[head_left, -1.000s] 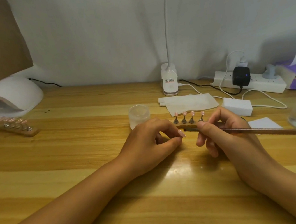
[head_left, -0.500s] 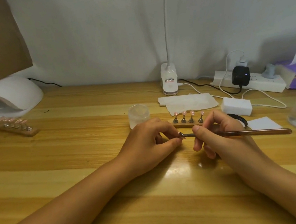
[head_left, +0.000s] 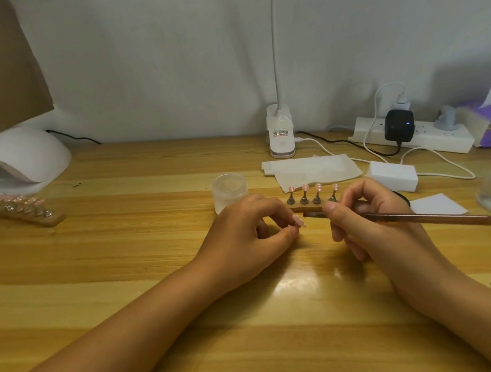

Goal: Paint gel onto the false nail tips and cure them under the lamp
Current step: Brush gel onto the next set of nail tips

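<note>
**Brush backing off the tip**

Left hand (head_left: 244, 236) is pinching a pink nail tip (head_left: 299, 221) mid-worktop. Right hand (head_left: 364, 220), grip pressed on the brush (head_left: 429, 217), is pulling back from the tip, bristles hidden. Likely reloading gel. Stand (head_left: 312, 205) with four tips is waiting behind; lamp (head_left: 16, 159) at left edge.

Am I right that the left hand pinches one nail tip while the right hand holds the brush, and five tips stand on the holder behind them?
Not quite: the head view shows four tips on the holder, not five. The left hand does pinch a nail tip, and the right hand holds the brush.
</note>
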`<state>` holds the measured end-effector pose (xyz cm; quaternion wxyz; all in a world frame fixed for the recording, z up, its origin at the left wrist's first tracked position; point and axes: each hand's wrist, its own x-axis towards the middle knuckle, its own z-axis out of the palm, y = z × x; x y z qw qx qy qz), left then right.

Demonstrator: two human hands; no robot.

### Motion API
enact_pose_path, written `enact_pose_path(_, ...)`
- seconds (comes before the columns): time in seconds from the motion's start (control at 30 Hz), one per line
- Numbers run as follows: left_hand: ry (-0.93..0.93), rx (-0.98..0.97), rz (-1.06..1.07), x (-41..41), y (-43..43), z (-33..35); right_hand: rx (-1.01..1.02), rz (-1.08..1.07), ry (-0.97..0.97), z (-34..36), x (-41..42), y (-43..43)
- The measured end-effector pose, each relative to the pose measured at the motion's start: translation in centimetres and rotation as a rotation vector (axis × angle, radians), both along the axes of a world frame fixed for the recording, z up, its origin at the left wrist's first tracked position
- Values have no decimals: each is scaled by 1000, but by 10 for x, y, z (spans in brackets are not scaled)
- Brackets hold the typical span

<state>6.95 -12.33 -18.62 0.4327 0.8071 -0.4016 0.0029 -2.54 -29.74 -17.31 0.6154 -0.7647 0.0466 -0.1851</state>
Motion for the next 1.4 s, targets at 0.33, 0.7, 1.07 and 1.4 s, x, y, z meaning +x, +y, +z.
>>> enact_pose_path(0.33,-17,7,15,1,-1,0,-47,79,25,2,-1,3)
enact_pose_path(0.7,0,-5,14,0,-1,3,-141,23,38,-3,2,0)
enact_pose_path(1.07,4,-14,22,-1,-1,4,-182,-23,28,-4,4,-2)
enact_pose_path(1.4,4,-23,3,-1,0,4,-191,60,1,-5,4,-3)
